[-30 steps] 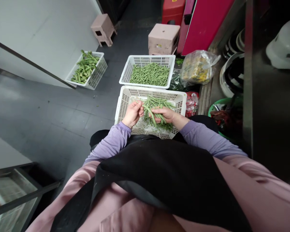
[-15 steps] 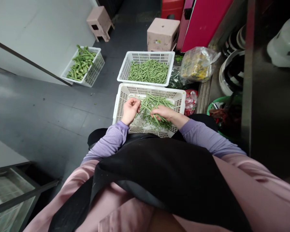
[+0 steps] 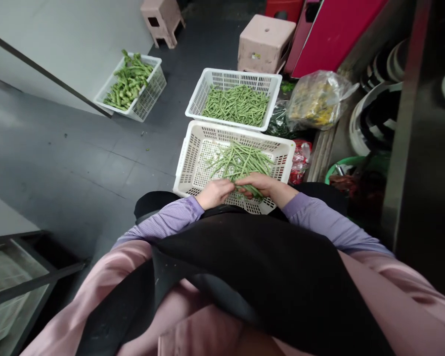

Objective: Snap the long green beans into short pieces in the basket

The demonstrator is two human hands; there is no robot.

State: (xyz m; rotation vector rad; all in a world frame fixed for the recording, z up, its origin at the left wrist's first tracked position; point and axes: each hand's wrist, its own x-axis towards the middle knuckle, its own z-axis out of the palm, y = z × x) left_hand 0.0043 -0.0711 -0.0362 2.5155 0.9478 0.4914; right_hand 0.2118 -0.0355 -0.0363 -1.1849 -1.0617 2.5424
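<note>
Over the near edge of a white plastic basket [image 3: 187, 163], my two hands meet. My right hand [image 3: 261, 184] is closed around a small bunch of green beans [image 3: 252, 190], whose ends stick out below the fingers. My left hand [image 3: 217, 192] is closed in a pinch at the tips by the right fingers; what it pinches is too small to make out, perhaps a bean end. Long green beans [image 3: 244, 157] lie loose in the basket just beyond my hands. Directly behind stands a second white basket [image 3: 196, 96] with shorter green bean pieces [image 3: 237, 105].
At the far left a white basket [image 3: 150, 94] holds thick green vegetables [image 3: 129, 81]. Pink stools [image 3: 265, 42] stand at the back. To the right are a clear bag of yellow stuff [image 3: 315, 101], red bags [image 3: 300, 160], a green tub [image 3: 333, 165] and a metal counter edge [image 3: 402, 123].
My left hand has moved right and toward my body, from above the beans to meet my right hand. The right hand has come nearer too, still holding beans. The view has shifted slightly.
</note>
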